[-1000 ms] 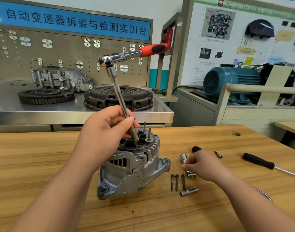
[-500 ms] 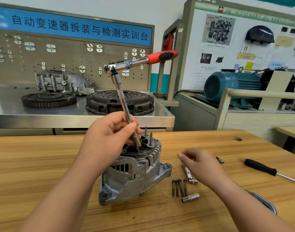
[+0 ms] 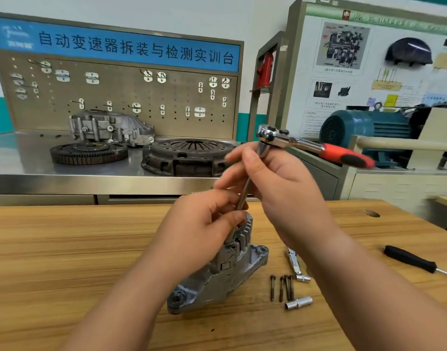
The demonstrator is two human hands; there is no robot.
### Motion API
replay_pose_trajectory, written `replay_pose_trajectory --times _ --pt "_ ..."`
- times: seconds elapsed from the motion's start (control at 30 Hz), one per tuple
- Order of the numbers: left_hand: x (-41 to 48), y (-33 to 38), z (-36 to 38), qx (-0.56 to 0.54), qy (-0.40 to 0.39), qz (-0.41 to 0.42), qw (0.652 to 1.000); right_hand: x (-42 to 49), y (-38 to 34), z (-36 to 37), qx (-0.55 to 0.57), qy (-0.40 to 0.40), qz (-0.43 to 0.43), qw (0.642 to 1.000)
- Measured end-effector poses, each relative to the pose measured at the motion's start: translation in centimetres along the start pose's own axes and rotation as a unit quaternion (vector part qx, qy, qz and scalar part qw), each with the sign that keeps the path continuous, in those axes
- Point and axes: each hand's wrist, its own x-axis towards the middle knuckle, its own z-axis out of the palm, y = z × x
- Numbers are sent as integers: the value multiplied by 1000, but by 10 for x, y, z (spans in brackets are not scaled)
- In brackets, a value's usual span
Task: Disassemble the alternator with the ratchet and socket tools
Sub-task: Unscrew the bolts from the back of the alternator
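loosening step on alternator: my left grip pinches extension just above it, my right grip clasps it higher, below ratchet. next, i judge: steady shaft, swing handle.

A wooden worktop fills the foreground. Behind it, a steel bench backs onto a tan pegboard (blue banner on top). White wall, poster board at right.
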Motion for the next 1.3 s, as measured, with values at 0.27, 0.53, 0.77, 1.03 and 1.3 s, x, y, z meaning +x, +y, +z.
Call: replay_pose_trajectory --times 0.27,0.53,0.77,1.03,1.3 --pt "0 -3 -7 13 -4 -17 1000 -12 15 -65 -188 38 93 977" --pt "2 -19 -7 154 16 -66 986 -55 100 -121 -359 19 324 875" --pt "4 -23 -7 207 21 -75 975 -72 135 -139 -414 10 371 831" --pt "6 -32 -11 227 45 -86 969 -76 153 -146 -445 29 385 808" --pt "9 -50 -14 165 145 -99 970 -64 122 -139 -648 -1 302 699"
